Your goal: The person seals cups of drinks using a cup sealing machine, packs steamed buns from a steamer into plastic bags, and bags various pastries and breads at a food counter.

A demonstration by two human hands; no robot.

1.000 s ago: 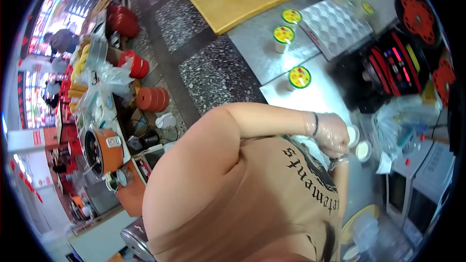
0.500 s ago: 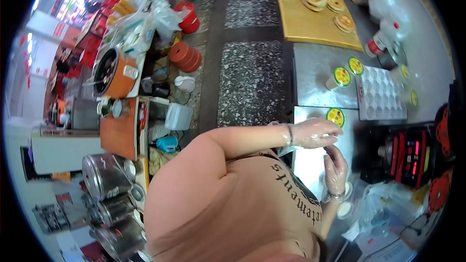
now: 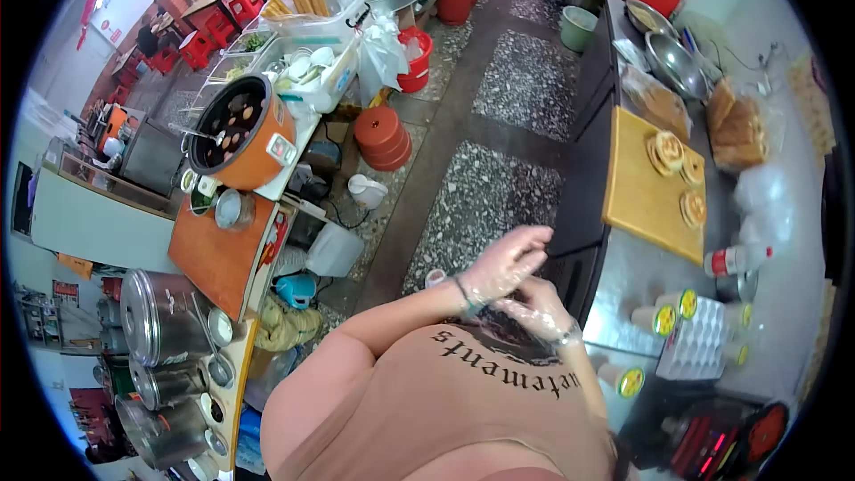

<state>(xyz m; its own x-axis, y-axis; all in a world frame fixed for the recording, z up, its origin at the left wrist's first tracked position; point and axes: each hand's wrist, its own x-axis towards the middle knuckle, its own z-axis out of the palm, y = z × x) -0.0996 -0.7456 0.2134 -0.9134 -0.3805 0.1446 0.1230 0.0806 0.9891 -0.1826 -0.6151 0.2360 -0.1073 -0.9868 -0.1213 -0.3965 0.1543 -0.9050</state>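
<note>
My left hand (image 3: 508, 269), in a clear plastic glove with a dark band at the wrist, is in front of my chest. Its fingers stretch to the upper right and nothing shows in them. Just below and right of it is my right hand (image 3: 537, 310), also gloved, with a band at the wrist. Its fingers reach left beside the left palm and wrist, apart from one another, holding nothing visible. The nearest cup with a yellow and green lid (image 3: 631, 383) stands on the metal counter (image 3: 637, 276), right of my right forearm.
More lidded cups (image 3: 663, 320) stand by a white moulded tray (image 3: 695, 338). Round breads lie on a yellow board (image 3: 628, 187). A machine with red lights (image 3: 712, 445) is at the lower right. An orange pot (image 3: 267, 147) and steel pots (image 3: 160, 316) are at the left.
The view has swung right and up along the aisle. My hands have left the counter's cups and come together before my chest, after being apart half a second ago.
</note>
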